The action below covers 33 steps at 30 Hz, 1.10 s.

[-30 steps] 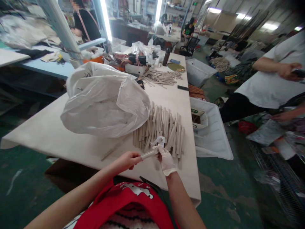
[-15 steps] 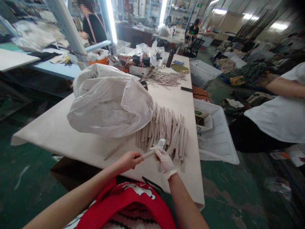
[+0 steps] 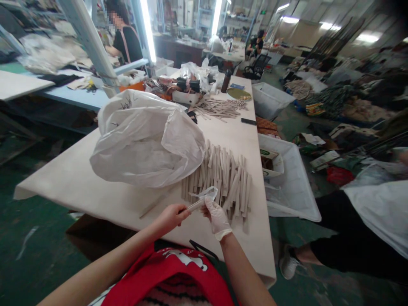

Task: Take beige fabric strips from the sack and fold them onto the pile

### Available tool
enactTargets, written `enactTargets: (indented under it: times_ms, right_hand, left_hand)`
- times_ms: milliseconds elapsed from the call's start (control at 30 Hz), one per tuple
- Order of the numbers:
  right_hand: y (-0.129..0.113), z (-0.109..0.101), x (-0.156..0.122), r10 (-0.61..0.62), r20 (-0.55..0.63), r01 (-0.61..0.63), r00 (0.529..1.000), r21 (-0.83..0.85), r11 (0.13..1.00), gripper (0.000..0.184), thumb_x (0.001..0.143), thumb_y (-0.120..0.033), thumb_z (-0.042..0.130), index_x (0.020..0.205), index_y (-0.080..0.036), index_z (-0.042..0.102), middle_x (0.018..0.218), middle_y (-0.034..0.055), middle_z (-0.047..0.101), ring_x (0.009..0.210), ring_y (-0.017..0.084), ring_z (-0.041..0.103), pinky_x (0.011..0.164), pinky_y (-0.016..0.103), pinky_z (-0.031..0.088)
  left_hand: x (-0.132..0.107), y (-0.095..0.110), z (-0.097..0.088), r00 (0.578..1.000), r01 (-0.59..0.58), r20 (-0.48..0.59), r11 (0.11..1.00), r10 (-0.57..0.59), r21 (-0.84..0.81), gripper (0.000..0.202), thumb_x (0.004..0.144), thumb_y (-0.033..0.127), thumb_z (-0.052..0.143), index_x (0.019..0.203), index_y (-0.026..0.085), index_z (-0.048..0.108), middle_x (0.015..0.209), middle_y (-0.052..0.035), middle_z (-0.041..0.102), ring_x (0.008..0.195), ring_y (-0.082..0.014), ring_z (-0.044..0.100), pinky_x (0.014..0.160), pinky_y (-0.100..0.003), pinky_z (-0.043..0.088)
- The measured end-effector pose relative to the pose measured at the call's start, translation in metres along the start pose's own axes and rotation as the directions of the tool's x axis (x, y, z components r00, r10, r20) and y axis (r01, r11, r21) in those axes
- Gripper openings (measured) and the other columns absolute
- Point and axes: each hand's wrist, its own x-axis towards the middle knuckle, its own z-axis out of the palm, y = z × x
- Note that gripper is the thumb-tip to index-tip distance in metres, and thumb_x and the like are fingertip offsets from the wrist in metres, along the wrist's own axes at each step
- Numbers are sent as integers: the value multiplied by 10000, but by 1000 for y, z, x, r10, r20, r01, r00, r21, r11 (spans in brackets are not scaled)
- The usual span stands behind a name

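Near the table's front edge my bare left hand (image 3: pixel 174 216) is closed on one end of a narrow beige strip (image 3: pixel 195 206). My right hand (image 3: pixel 216 216), in a pale thin glove, is closed around the strip's other end. A translucent white band (image 3: pixel 208 192), perhaps film or tape, loops up at the right fingertips; its exact kind is unclear. Just beyond my hands lies a pile of similar beige strips (image 3: pixel 226 170), roughly side by side. One more strip (image 3: pixel 154 204) lies alone to the left.
A large white plastic bag (image 3: pixel 143 144) stands open left of the pile on the table (image 3: pixel 76 170). Farther back are loose strips (image 3: pixel 218 107), a dark bottle (image 3: pixel 226 80) and a round tray (image 3: pixel 236 92). White bins (image 3: pixel 302 182) line the right side, where a person (image 3: pixel 379 216) stands close.
The white band at my right fingertips now forms a wider loop reaching left over the strip. My right hand has shifted slightly left. The person at right has moved lower in view, showing a shoe.
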Motion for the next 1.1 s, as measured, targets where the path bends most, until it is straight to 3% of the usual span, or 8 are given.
enactTargets:
  times_ms: [167,333,500,667,800,933,1100]
  right_hand:
    - [3,10,-2,19,68,-15,997,-59,998,375,567,-460,724,701,-116,658,580,23,615,497,94,511,472,202,320]
    - [12,20,4,-19,82,18,996,7,1000,335,566,-445,725,701,-159,615,533,-42,542,453,57,403,449,192,281]
    - [7,21,14,-28,66,24,997,65,998,348,544,-434,738,727,-175,595,563,-47,539,461,60,386,445,196,287]
    - [14,41,1,28,153,-33,988,26,999,347,572,-458,719,691,-157,594,549,-29,552,452,62,414,440,192,297]
    - [16,45,-8,105,267,-94,958,-54,994,349,533,-439,754,634,-131,623,468,-8,533,418,87,438,406,204,295]
    - [14,45,-1,34,201,-36,979,4,999,418,661,-571,595,750,-165,649,482,-36,494,418,64,381,401,191,279]
    - [29,54,4,47,182,-47,982,-6,999,433,601,-557,648,728,-143,658,435,-42,464,390,66,365,379,197,252]
  left_hand:
    - [-2,1,-2,1000,5,-18,1000,-6,-9,369,778,500,365,649,175,482,477,44,452,458,-105,428,455,-206,274]
    - [-2,1,-7,1000,16,-18,999,-16,-39,349,779,477,373,652,172,487,498,34,473,477,-108,447,475,-206,296]
    - [-13,-14,-13,997,32,70,997,-26,-76,310,787,454,381,748,169,496,585,25,519,481,-99,461,464,-198,326]
    - [-18,-20,-14,992,-57,-117,994,45,-98,333,835,402,320,1019,159,453,543,61,416,503,-104,403,485,-202,301]
    - [-24,-21,-19,993,-38,-115,995,28,-87,406,853,416,292,1140,147,391,549,61,426,518,-115,414,518,-216,314]
    - [-22,-26,-16,986,-5,-166,1000,6,3,375,838,451,336,1022,165,494,668,2,537,626,-143,488,576,-232,335]
    - [-16,-38,-8,983,6,-181,1000,-3,14,329,835,446,339,793,173,518,694,-13,548,653,-150,490,565,-230,329]
